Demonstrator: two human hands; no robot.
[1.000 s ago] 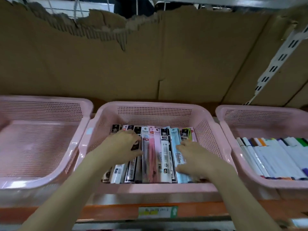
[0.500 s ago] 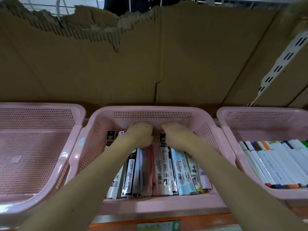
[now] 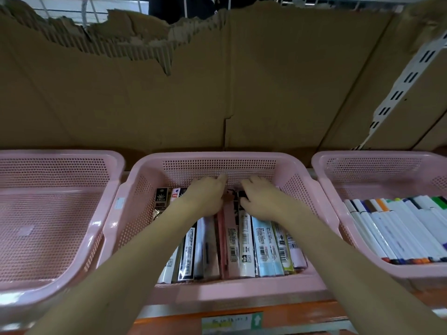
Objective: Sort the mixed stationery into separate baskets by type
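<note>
Torn cardboard sheet [image 3: 217, 93] behind, white slotted shelf upright [image 3: 408, 78] at right, orange shelf edge w/ label [image 3: 232, 323] below

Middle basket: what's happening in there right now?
A person has both hands in the middle pink perforated plastic basket, the left hand and right hand resting on the far ends of a row of flat packaged pens. The right pink basket holds white markers; the left pink basket shows nothing inside.

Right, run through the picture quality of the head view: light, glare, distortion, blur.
Head view: dim, even light; soft glare on the left basket rim; wide-angle bending curves the white shelf rail and basket edges; packets under the left hand and right hand show barcodes, print too soft to read; shelf label blurred.
</note>
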